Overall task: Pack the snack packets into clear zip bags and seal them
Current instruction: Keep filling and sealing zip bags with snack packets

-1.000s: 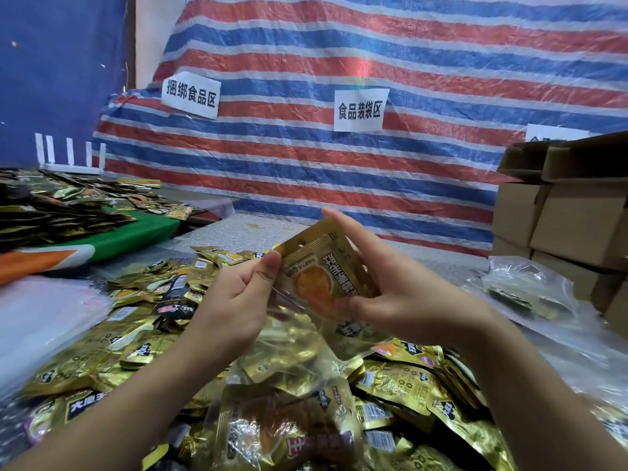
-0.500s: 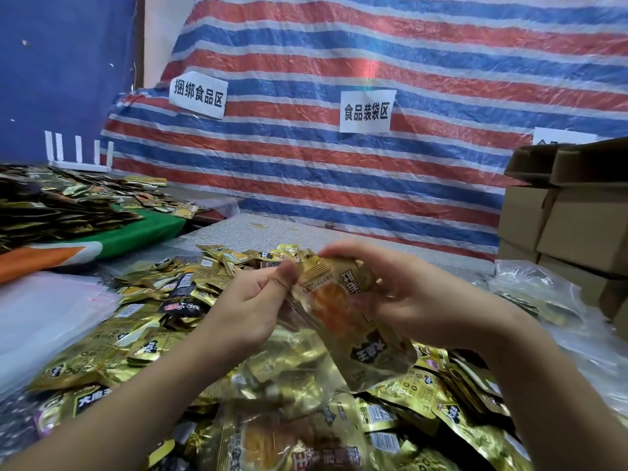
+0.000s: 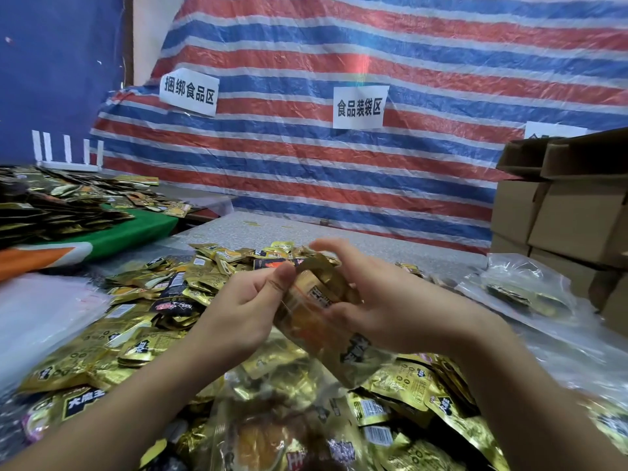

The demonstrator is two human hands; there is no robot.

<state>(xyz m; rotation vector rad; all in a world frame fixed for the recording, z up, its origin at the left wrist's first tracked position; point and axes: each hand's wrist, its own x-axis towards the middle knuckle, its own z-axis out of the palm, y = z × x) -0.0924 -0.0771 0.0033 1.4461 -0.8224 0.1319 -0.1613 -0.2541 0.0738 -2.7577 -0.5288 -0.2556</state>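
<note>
Head view: the left hand (image 3: pixel 244 311) pinches the top edge of a clear zip bag (image 3: pixel 326 321) between thumb and curled fingers. The right hand (image 3: pixel 384 300) curls around the bag's other side, clamped on it. Gold snack packets (image 3: pixel 316 294) sit inside the bag, held above a heap of loose packets (image 3: pixel 142 321) on the desk (image 3: pixel 339 232). Cardboard boxes (image 3: pixel 574 212) stand at right.
</note>
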